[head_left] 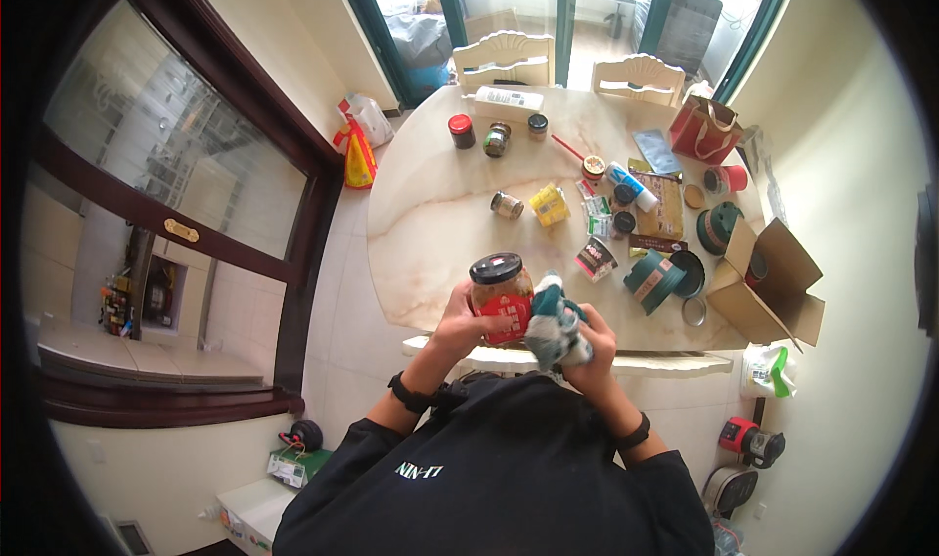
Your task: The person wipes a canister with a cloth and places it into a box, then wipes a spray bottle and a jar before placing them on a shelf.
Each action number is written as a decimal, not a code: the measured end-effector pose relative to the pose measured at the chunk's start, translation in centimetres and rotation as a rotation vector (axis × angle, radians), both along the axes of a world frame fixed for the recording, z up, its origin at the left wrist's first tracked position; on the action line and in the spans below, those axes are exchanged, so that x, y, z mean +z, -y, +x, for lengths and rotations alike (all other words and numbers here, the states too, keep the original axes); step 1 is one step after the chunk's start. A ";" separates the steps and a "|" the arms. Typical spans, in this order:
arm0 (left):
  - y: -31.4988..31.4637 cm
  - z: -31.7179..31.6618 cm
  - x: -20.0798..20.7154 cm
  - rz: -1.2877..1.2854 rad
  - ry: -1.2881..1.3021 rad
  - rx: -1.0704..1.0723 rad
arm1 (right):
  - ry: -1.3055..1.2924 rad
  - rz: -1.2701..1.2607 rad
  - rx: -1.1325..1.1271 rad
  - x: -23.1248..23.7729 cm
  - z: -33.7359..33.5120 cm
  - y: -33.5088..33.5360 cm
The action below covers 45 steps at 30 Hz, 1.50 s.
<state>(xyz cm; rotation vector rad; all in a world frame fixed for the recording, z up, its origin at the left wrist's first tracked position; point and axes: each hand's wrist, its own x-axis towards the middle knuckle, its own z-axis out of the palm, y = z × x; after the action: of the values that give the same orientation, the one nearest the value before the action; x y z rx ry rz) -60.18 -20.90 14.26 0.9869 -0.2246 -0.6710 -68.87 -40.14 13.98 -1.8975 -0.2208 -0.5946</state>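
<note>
A large glass jar with a black lid and a red label is gripped around its side by my left hand, above the table's near edge. My right hand is closed on a green and white cloth, which is bunched up against the jar's right side. The jar stands nearly upright in my hold, its lid on. Part of its label is covered by my left thumb. Beyond the jar lie a small spice jar and a yellow packet.
The marble-patterned table bears several jars at the back, including a red-lidded jar, and a white bottle. On the right are green canisters, a paper cup, an open cardboard box and a red gift bag.
</note>
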 end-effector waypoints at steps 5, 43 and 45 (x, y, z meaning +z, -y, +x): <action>0.9 -1.1 0.2 0.081 0.133 -0.019 | -0.166 0.250 0.003 -1.3 1.4 -0.6; 2.5 -1.9 1.2 0.203 0.455 0.280 | -0.398 0.385 0.083 -0.8 2.0 0.4; 2.5 -1.6 1.0 0.147 0.378 0.298 | -0.360 0.206 0.233 -1.1 1.0 0.1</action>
<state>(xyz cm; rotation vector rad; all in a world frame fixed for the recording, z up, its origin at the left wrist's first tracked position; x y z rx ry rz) -61.81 -23.42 15.25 1.2562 -0.3544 -0.2272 -67.89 -40.25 12.85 -1.7128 -0.1368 -0.1087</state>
